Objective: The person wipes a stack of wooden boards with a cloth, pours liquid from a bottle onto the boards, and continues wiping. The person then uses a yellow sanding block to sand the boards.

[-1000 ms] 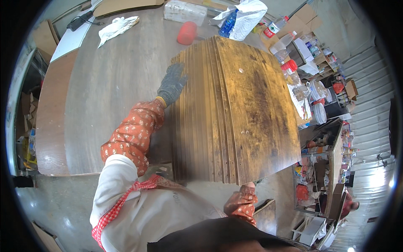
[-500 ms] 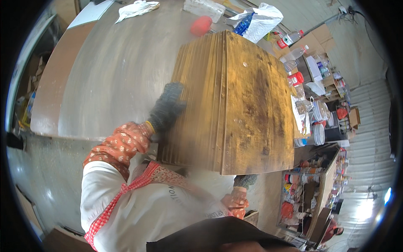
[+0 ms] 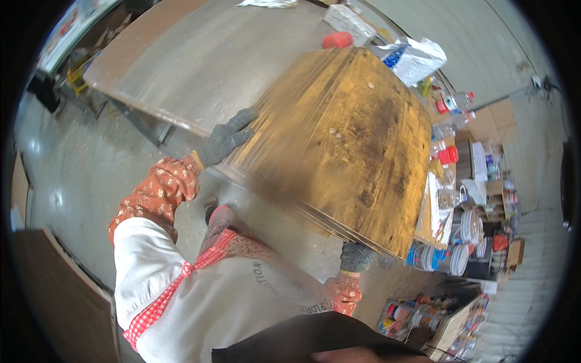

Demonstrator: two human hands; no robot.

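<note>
A stack of brown, stained wooden boards (image 3: 369,145) lies at the right end of a large table. Its layered left edge is streaked by motion blur. My left hand (image 3: 227,139), in a dark grey knitted glove, rests against that edge near the close left corner, fingers stretched out and slightly apart. At the near right corner, my right hand (image 3: 357,257), in a matching glove, touches the stack from below. The boards hide its fingers. Orange floral sleeves cover both forearms.
A grey-brown tabletop (image 3: 200,60) extends left. A red object (image 3: 338,40), a pale block (image 3: 349,23) and a white bag (image 3: 420,60) stand beyond the stack. Bottles (image 3: 454,103) and jars line the right side, with white buckets (image 3: 460,227) nearer. A brown panel (image 3: 60,290) stands lower left.
My view has turned, and the stack looks swung round, its layered left side now less upright. My left hand sits nearer the stack's close corner. More of my right glove shows.
</note>
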